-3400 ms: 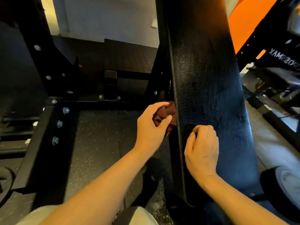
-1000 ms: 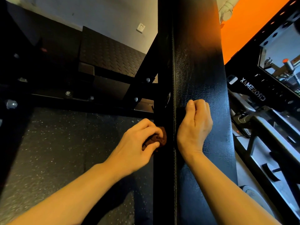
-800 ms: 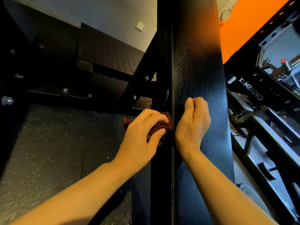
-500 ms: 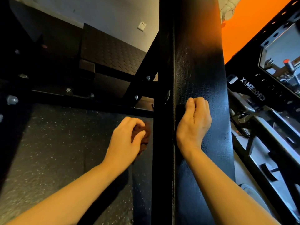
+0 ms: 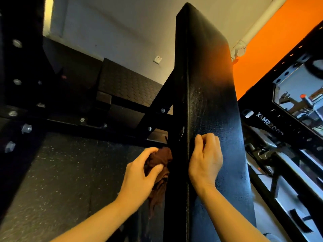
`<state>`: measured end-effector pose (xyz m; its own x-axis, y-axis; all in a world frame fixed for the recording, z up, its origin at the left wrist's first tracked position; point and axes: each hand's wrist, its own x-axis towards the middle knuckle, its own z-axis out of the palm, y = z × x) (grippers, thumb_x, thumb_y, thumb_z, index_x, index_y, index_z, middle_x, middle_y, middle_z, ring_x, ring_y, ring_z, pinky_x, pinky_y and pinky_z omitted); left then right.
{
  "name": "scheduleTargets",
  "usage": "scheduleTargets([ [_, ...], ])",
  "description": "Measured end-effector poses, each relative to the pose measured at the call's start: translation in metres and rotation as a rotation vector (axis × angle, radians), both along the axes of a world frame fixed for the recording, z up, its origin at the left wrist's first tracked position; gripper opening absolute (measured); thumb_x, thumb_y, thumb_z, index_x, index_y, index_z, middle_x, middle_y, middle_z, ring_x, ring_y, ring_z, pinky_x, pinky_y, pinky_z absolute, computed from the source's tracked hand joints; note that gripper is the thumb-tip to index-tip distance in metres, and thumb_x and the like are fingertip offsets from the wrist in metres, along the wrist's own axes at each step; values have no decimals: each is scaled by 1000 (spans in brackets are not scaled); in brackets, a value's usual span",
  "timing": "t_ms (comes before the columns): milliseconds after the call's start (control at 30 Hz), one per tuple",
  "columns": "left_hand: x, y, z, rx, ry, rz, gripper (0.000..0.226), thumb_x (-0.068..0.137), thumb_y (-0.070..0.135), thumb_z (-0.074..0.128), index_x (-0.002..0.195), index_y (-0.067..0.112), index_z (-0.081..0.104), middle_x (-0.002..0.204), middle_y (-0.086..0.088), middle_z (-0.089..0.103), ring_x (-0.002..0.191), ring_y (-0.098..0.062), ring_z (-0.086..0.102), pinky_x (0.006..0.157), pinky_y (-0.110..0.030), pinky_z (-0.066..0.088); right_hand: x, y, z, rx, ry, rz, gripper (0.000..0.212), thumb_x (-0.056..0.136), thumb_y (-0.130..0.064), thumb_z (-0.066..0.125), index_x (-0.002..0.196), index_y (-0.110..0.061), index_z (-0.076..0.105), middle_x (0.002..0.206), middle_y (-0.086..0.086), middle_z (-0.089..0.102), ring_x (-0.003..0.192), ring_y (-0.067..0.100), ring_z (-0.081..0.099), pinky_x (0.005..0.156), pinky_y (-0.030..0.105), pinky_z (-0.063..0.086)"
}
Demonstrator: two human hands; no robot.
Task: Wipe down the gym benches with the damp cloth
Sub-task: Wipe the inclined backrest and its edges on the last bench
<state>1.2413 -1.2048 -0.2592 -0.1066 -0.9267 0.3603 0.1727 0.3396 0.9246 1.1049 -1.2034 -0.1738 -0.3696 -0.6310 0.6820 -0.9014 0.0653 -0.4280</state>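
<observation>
**Cloth returned to the side edge of the upright bench pad**

Since half a second ago, the left hand has moved rightward from over the rubber floor back to the left side face of the bench pad, bringing the cloth into contact with that edge; the view has also tilted up, so the rounded top of the pad now shows. Left forearm enters from the lower left, wrist slightly bent, thumb and curled fingers bunching the dark brown cloth against the pad's side. A loose tail of cloth hangs below the hand, alongside the pad. Right hand rests on the pad's front surface just beside the stitched seam, its position unchanged; its fingers are curled into a loose fist with the knuckles uppermost, and whether anything is enclosed cannot be told. Right forearm rises from the lower right, lying along the pad. The two hands sit at nearly the same height, separated by the pad's corner. Behind the pad, a black bolted steel frame crosses above the speckled rubber floor. An orange wall and a black rack upright bearing mirrored lettering stand to the right. No containers are visible.
</observation>
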Motion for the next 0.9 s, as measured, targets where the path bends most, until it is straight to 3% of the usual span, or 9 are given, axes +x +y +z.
scheduleTargets([
  [100, 5, -19, 48, -120, 69, 86, 38, 84, 5, 70, 116, 23, 60, 100, 16, 67, 95, 6, 62, 80, -4, 41, -2, -3, 13, 167, 37, -35, 30, 97, -24, 49, 70, -17, 38, 77, 0, 47, 69, 21, 43, 60, 34, 20],
  [200, -10, -35, 79, -213, -14, 57, 36, 82, 12, 66, 116, 22, 60, 106, 7, 64, 98, -2, 61, 86, -15, 45, -7, -10, 46, 305, -46, -58, 42, 98, -31, 47, 61, -13, 40, 65, 2, 49, 68, 26, 49, 56, 39, 28],
  [367, -32, -49, 66, -194, -50, 109, 37, 75, 0, 61, 100, 28, 61, 96, 6, 62, 91, -2, 59, 80, -5, 39, 13, -45, 57, 257, 24, -147, 38, 100, -34, 40, 67, -15, 41, 73, -3, 47, 70, 23, 45, 60, 34, 27],
  [533, -19, -70, 14, 95, -152, 230, 31, 83, 8, 68, 95, 34, 58, 92, 5, 65, 91, -16, 63, 66, -6, 38, 12, -47, 44, 195, 49, -156, 41, 101, -31, 38, 64, -20, 29, 68, -5, 36, 62, 18, 32, 59, 35, 17],
  [667, -30, -63, 41, -11, 35, 195, 31, 92, 23, 62, 123, 30, 61, 115, 9, 60, 107, -1, 56, 87, 0, 34, 9, -49, 41, 142, 42, -137, 42, 101, -32, 40, 63, -20, 28, 67, -4, 37, 60, 15, 31, 58, 35, 16],
  [800, -46, -48, 59, -189, 106, 148, 32, 86, 32, 57, 116, 25, 64, 112, 7, 59, 107, -1, 57, 90, -9, 42, 9, -51, 40, 144, 45, -142, 41, 101, -33, 39, 63, -21, 29, 69, -5, 39, 58, 10, 30, 58, 34, 18],
  [900, -42, -47, 38, -172, 83, 154, 25, 82, 23, 64, 106, 24, 67, 104, 7, 60, 101, -3, 60, 87, -11, 43, 12, -52, 39, 153, 69, -161, 41, 101, -33, 39, 64, -21, 27, 69, -5, 38, 60, 13, 31, 58, 34, 18],
])
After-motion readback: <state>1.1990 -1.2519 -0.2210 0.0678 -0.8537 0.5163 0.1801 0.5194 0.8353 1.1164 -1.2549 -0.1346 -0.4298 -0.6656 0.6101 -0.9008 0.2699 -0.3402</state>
